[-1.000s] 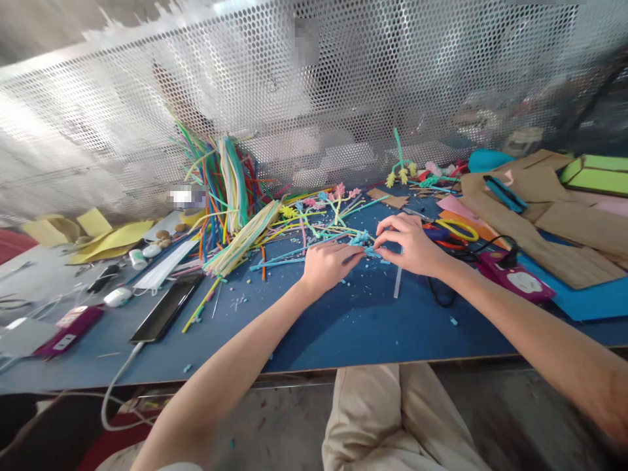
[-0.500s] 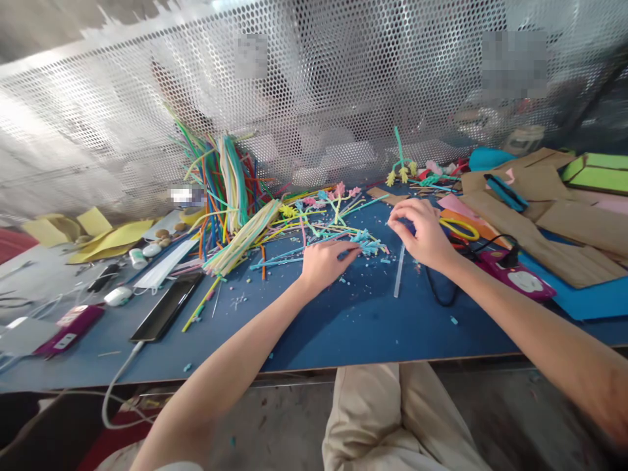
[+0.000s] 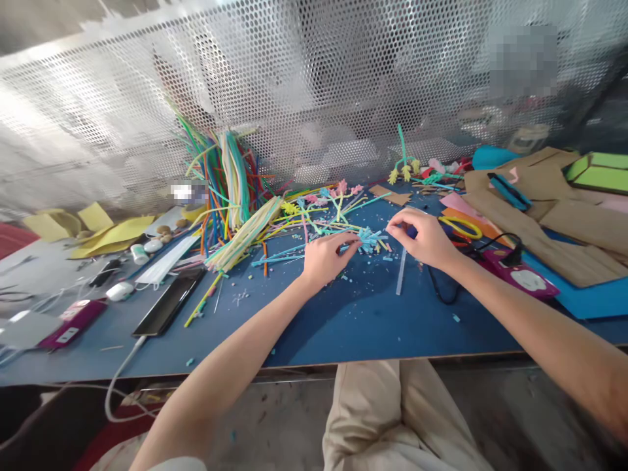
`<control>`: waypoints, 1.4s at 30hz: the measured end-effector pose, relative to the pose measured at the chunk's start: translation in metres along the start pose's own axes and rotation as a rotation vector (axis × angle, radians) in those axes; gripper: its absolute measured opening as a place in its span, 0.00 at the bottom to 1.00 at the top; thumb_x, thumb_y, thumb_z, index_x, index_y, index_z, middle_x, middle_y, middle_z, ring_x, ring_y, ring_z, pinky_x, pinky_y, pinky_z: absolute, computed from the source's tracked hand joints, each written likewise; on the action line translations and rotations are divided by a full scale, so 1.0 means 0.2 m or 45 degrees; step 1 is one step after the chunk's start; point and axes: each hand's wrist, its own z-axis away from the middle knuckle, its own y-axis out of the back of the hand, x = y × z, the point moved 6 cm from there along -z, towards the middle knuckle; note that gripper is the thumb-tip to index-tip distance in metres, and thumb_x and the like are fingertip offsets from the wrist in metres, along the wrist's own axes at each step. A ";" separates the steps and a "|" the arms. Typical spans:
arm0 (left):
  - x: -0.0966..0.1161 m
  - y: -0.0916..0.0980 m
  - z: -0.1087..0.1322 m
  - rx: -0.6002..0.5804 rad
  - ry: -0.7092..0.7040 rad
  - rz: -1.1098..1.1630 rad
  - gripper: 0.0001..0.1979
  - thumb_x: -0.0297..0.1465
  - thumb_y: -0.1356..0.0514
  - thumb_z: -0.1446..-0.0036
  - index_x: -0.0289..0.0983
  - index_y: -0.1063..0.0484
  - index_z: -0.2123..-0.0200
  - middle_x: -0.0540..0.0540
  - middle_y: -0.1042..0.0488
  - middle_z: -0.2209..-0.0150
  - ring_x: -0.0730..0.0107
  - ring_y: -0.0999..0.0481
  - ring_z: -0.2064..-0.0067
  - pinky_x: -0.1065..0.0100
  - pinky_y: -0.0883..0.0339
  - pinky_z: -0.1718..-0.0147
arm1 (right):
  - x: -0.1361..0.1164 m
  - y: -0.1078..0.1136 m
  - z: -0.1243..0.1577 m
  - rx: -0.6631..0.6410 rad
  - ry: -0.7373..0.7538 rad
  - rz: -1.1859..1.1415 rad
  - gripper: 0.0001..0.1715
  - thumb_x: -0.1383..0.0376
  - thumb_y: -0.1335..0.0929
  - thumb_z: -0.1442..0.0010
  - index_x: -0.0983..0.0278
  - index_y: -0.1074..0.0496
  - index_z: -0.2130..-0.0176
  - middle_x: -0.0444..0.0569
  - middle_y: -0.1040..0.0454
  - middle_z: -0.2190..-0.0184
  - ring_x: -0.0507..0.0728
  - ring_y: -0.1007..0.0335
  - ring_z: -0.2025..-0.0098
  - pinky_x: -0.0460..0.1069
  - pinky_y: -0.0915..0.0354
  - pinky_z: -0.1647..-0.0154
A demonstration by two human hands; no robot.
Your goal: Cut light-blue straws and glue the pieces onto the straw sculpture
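Note:
My left hand [image 3: 324, 258] rests on the blue table [image 3: 353, 320], its fingers closed on the stem of a light blue pipe-cleaner flower [image 3: 369, 239]. To the right of that flower, my right hand [image 3: 424, 235] hovers with thumb and fingertips pinched on something too small to make out. A clear glue stick [image 3: 401, 270] lies on the table just below my right hand. More pipe-cleaner flowers [image 3: 333, 196] in pink, yellow and green lie behind my hands.
A bundle of coloured pipe cleaners [image 3: 230, 190] leans on the perforated metal screen [image 3: 314, 85]. A phone [image 3: 169, 301] with cable, small devices and yellow paper [image 3: 112, 234] lie left. Yellow-handled scissors [image 3: 458, 227], a purple glue gun [image 3: 520, 275] and cardboard sheets [image 3: 544, 209] lie right.
My right hand let go of the blue flower, lifted away to the right, and now comes back toward it with fingers pinched. My left hand keeps hold of the stem.

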 end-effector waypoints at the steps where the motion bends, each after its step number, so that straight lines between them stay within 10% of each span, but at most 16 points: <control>1: 0.00 0.00 0.00 -0.016 0.007 0.005 0.12 0.42 0.40 0.35 0.44 0.19 0.59 0.52 0.17 0.61 0.75 0.24 0.72 0.71 0.32 0.68 | 0.00 0.00 0.00 0.001 -0.015 -0.006 0.07 0.62 0.33 0.34 0.61 0.27 0.64 0.47 0.24 0.65 0.56 0.30 0.66 0.53 0.34 0.63; 14: 0.10 -0.10 0.04 -0.582 -0.534 0.247 0.10 0.35 0.41 0.35 0.41 0.19 0.61 0.46 0.18 0.62 0.68 0.20 0.60 0.67 0.30 0.56 | -0.04 -0.05 0.02 -0.153 0.029 -0.103 0.08 0.60 0.32 0.35 0.60 0.24 0.63 0.47 0.24 0.67 0.55 0.30 0.66 0.53 0.34 0.62; 26: 0.14 -0.01 0.01 -0.141 -0.382 0.172 0.13 0.40 0.40 0.34 0.41 0.22 0.53 0.46 0.18 0.60 0.69 0.19 0.61 0.66 0.28 0.56 | -0.07 -0.08 0.03 -0.258 0.008 -0.229 0.16 0.51 0.30 0.37 0.60 0.26 0.67 0.47 0.24 0.69 0.56 0.30 0.67 0.53 0.34 0.63; 42: 0.11 -0.09 0.03 -0.136 -0.108 0.279 0.13 0.42 0.40 0.35 0.42 0.18 0.60 0.50 0.20 0.70 0.73 0.24 0.70 0.70 0.31 0.64 | -0.05 -0.11 0.04 -0.267 0.043 -0.218 0.11 0.55 0.30 0.37 0.60 0.29 0.63 0.45 0.30 0.67 0.53 0.36 0.69 0.51 0.36 0.64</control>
